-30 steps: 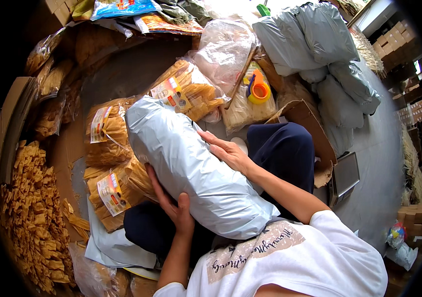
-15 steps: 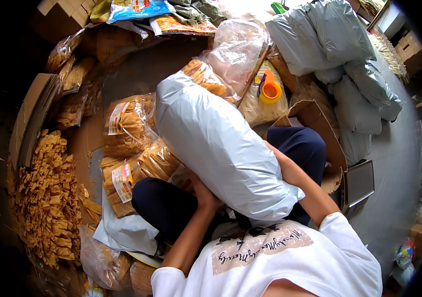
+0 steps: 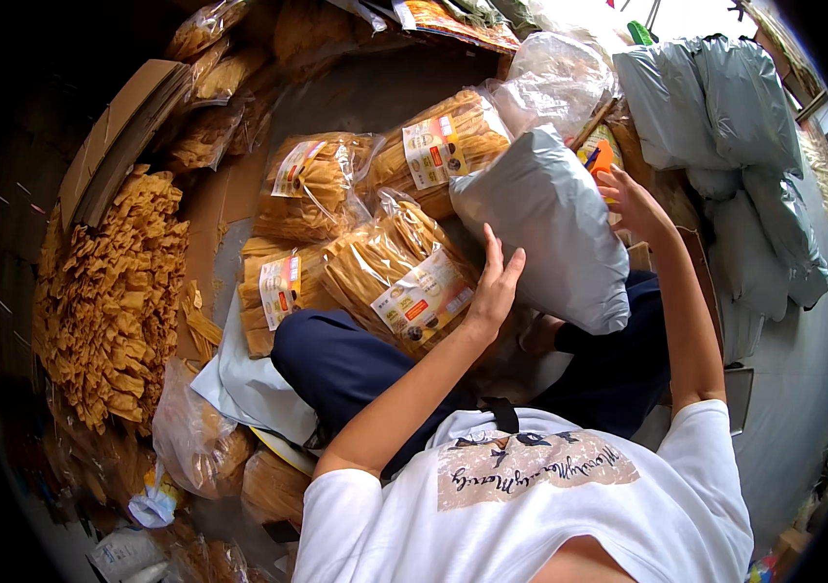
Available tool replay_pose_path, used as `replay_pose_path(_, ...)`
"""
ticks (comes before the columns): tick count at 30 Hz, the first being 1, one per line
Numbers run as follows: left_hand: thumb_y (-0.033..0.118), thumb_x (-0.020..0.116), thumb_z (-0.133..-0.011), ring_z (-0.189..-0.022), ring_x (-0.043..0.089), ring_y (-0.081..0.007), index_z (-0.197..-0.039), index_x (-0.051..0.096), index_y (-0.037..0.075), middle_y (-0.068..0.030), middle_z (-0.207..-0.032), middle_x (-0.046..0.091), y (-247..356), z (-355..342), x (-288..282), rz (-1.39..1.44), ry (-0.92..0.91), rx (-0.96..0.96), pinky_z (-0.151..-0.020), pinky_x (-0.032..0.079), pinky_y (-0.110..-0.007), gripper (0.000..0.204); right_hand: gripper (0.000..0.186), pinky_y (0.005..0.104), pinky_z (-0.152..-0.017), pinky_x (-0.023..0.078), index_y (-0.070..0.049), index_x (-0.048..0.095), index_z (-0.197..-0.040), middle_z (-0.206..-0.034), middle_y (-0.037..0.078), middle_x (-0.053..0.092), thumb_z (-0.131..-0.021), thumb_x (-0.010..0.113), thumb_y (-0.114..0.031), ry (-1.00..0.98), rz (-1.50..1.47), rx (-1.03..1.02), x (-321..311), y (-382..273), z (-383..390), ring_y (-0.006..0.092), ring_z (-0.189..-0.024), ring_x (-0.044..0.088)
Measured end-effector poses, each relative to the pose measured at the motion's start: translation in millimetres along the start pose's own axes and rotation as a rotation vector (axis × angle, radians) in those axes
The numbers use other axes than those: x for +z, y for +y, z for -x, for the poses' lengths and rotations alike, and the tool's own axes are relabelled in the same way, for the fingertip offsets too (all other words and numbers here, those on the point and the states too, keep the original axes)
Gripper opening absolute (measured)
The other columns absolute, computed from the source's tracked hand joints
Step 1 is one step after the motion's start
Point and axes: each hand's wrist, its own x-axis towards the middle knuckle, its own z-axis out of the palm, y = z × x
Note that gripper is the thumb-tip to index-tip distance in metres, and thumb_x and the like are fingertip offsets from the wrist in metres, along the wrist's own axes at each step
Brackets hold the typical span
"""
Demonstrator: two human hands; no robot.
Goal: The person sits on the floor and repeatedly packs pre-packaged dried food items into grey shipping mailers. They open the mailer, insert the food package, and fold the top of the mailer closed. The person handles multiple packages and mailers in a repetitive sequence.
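Note:
A stuffed grey plastic mailing bag (image 3: 550, 228) leans over my lap, tilted against clear packs of tan dried strips. My left hand (image 3: 497, 287) is at its lower left edge, open with fingers outstretched; whether it touches the bag I cannot tell. At the bag's upper right, my right hand (image 3: 636, 206) is open, its fingers apart and reaching over the edge of an orange thing (image 3: 603, 158) that the bag partly hides. The labelled packs (image 3: 414, 282) lie to the left, one farther pack (image 3: 433, 151) just behind the bag.
Several filled grey bags (image 3: 744, 107) are piled at the far right. Loose tan dried sheets (image 3: 108, 301) form a heap on the left, next to upright cardboard (image 3: 118, 141). A crumpled clear bag (image 3: 555, 78) stands behind the packs. Flat grey bags (image 3: 254, 364) lie by my left knee.
The grey bag has moved away from my body and up to the right, out of my two-handed hold. Both hands have opened; my right has moved forward to the orange thing. The view has shifted.

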Motion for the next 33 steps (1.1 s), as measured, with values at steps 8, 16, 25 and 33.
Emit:
replay_pose_path(8,0.008,0.061,-0.079,-0.118,0.046,-0.0249,-0.145,0.018,-0.001,-0.0194,-0.135,0.044,-222,-5,-129,-0.199,0.515,-0.382,-0.098,0.038,-0.031,0.080,0.079,0.0353,-0.114,0.020,-0.001,0.024,-0.146,-0.148,0.023,0.029,-0.092,0.048,-0.054,0.304,0.797,-0.544,47,38,-12,0.0323,-0.139,0.026)
replay_pose_path(16,0.009,0.075,-0.067,-0.138,0.025,-0.0319,-0.145,0.006,-0.006,-0.0225,-0.151,0.020,-275,41,-193,-0.210,0.791,-0.753,-0.111,0.023,-0.043,0.105,0.061,0.0423,-0.113,0.023,-0.004,0.034,-0.143,-0.147,0.024,0.030,-0.092,0.055,-0.031,0.529,1.017,-0.836,80,29,4,0.0358,-0.139,0.026)
replay_pose_path(25,-0.001,0.076,-0.062,-0.121,0.048,-0.0327,-0.129,0.039,-0.009,-0.0214,-0.131,0.049,-297,68,-191,-0.109,0.667,-0.982,-0.095,0.042,-0.040,0.077,0.061,0.0580,-0.109,0.022,-0.015,0.032,-0.145,-0.153,0.018,0.018,-0.090,0.058,-0.023,0.278,1.301,-0.740,113,24,37,0.0361,-0.142,0.017)
replay_pose_path(33,-0.008,0.064,-0.068,-0.101,0.054,-0.0353,-0.127,0.038,0.006,-0.0165,-0.115,0.053,-360,71,-200,0.231,0.675,-0.931,-0.086,0.045,-0.051,0.066,0.072,0.0635,-0.103,0.027,-0.021,0.023,-0.149,-0.156,0.013,0.015,-0.088,0.061,-0.030,0.352,1.397,-0.665,113,20,22,0.0380,-0.141,0.019)
